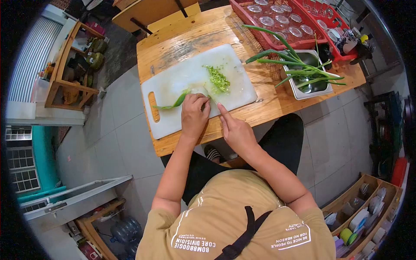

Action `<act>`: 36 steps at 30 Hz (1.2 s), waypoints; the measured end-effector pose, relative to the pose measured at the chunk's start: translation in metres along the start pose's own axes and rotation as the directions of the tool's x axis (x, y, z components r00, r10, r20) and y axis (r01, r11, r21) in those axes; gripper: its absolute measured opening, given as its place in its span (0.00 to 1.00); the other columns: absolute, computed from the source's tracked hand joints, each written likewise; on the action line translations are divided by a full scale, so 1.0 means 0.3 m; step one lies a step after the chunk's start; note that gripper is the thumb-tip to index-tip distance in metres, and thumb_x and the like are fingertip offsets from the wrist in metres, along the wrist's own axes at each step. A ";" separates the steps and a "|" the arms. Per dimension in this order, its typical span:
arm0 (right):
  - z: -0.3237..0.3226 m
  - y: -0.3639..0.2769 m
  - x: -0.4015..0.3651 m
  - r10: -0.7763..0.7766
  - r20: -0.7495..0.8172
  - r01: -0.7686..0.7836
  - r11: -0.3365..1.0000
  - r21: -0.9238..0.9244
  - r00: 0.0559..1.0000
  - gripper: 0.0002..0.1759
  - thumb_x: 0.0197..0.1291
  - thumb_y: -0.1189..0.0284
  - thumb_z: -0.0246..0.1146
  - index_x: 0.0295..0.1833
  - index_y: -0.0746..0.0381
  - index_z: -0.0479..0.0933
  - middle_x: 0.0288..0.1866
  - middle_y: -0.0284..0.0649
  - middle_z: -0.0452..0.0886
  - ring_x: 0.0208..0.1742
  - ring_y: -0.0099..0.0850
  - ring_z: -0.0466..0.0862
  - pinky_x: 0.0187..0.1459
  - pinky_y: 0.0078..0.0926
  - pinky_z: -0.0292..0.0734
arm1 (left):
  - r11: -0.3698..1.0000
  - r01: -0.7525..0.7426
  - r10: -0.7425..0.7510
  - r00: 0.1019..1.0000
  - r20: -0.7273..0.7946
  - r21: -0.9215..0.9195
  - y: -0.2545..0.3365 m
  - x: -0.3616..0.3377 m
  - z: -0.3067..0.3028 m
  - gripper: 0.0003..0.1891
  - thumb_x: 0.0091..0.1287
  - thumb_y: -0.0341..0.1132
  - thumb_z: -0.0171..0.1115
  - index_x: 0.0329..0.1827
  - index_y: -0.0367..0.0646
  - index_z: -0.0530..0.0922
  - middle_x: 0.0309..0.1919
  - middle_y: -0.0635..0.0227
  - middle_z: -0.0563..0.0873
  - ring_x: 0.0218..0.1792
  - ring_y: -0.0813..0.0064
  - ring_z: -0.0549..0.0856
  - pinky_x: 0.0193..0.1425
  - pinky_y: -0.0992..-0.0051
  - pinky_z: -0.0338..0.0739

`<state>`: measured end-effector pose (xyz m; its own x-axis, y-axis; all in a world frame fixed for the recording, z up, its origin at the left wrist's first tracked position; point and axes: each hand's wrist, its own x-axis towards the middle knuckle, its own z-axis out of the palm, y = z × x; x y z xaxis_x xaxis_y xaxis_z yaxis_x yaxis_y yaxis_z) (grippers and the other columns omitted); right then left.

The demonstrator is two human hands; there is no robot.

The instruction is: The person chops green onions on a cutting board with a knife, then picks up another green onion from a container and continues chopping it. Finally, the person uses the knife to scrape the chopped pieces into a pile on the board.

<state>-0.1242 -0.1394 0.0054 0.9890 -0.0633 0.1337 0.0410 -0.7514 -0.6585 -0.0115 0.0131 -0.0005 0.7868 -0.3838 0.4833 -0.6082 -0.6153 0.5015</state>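
My left hand is closed with bent fingers over a spring onion on the white cutting board. The onion's green leafy end sticks out to the left of the fingers. Close beside it, my right hand grips a knife, index finger stretched along it; the handle is mostly hidden in the palm. The blade's tip end lies near my left fingertips. A pile of chopped spring onion is spread on the board just beyond the blade.
Right of the board, a metal tray holds whole spring onions, their leaves overhanging its rim. Behind it stand red crates of upturned glasses. The wooden table ends close to my lap. A yellow-brown chair stands at the far side.
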 end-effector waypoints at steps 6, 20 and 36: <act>-0.075 0.000 -0.047 0.069 0.023 -0.070 0.995 0.074 0.997 0.30 0.81 0.69 0.58 0.84 0.57 0.68 0.28 0.58 0.84 0.29 0.57 0.86 0.35 0.57 0.81 | 1.000 0.025 -0.025 1.000 0.002 -0.015 0.008 0.000 0.007 0.04 0.65 0.25 0.72 0.41 0.35 0.88 0.44 0.58 0.90 0.50 0.54 0.86 0.59 0.60 0.82; -0.034 -0.028 -0.044 0.052 0.082 -0.055 0.998 0.040 0.995 0.31 0.81 0.69 0.57 0.86 0.54 0.66 0.31 0.56 0.86 0.31 0.55 0.88 0.35 0.56 0.83 | 0.999 0.041 -0.040 0.999 0.019 -0.015 -0.002 0.004 0.019 0.06 0.64 0.25 0.72 0.42 0.35 0.88 0.45 0.57 0.89 0.51 0.53 0.86 0.59 0.60 0.82; 0.007 -0.009 -0.012 0.037 0.051 -0.036 0.999 -0.038 0.998 0.31 0.81 0.68 0.57 0.86 0.53 0.66 0.28 0.53 0.86 0.27 0.54 0.87 0.32 0.55 0.83 | 0.998 0.064 -0.063 0.997 0.039 -0.028 0.006 -0.018 -0.009 0.05 0.67 0.26 0.72 0.43 0.35 0.88 0.44 0.56 0.88 0.50 0.52 0.86 0.58 0.59 0.82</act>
<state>-0.1276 -0.1359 0.0051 0.9958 -0.0579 0.0713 0.0004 -0.7729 -0.6345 -0.0172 0.0160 -0.0003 0.8269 -0.3711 0.4225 -0.5594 -0.6188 0.5515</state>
